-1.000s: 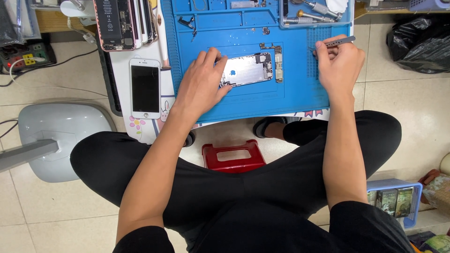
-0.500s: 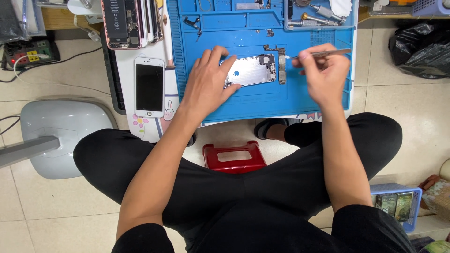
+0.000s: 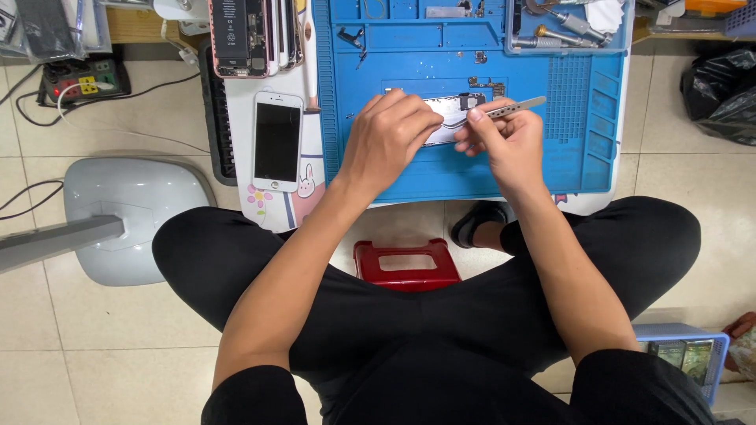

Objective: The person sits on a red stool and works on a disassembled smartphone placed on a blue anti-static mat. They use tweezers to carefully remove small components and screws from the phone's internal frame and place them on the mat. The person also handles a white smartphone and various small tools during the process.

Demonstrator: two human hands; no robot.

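Observation:
A blue repair mat (image 3: 575, 149) lies on a low white table. On it rests an opened silver phone housing (image 3: 450, 110). My left hand (image 3: 387, 142) covers the housing's left part and presses on it. My right hand (image 3: 504, 142) grips metal tweezers (image 3: 516, 107), whose handle end points right; the fingers sit right over the housing's right edge. Both hands nearly touch above the housing. Small parts and screws (image 3: 482, 81) lie on the mat just beyond it.
A white phone (image 3: 277, 142) lies face up left of the mat, with a stack of opened phones (image 3: 250, 35) behind it. Screwdrivers fill a tray (image 3: 567, 24) at the back right. A red stool (image 3: 406, 264), grey lamp base (image 3: 130, 205) and black bag (image 3: 723, 94) stand around.
My right hand has moved left with the tweezers, from the mat's right side to the housing. My left hand has curled tighter over the housing.

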